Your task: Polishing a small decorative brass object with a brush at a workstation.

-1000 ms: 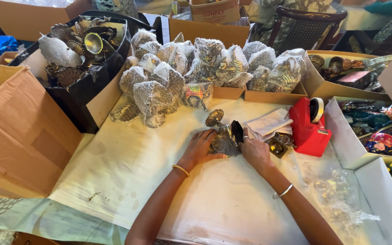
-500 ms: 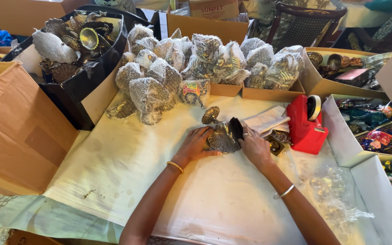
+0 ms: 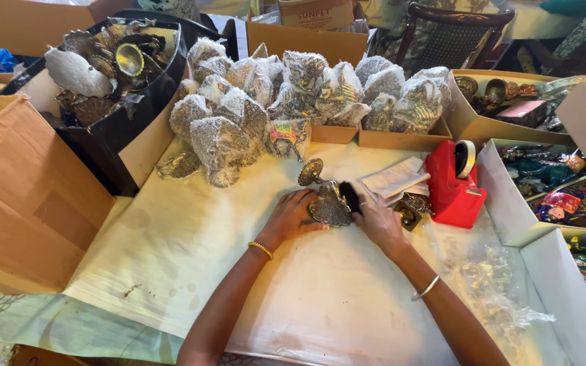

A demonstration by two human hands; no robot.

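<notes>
Left hand [image 3: 291, 218] lies cupped with fingers curled against the near left side of a shell-shaped brass stand [image 3: 325, 198] lying on the pale table cover [image 3: 171, 257]. Right hand [image 3: 378, 222] grips its right edge, fingers closed. A red tape dispenser [image 3: 453, 184] stands just right; wrapped bundles [image 3: 272, 102] lie far behind.

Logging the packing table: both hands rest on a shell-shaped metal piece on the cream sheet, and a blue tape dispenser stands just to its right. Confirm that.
The colour is wrong. The head view shows the tape dispenser is red, not blue. The rest holds: the left hand and right hand rest on the shell-shaped metal piece on the cream sheet.
</notes>
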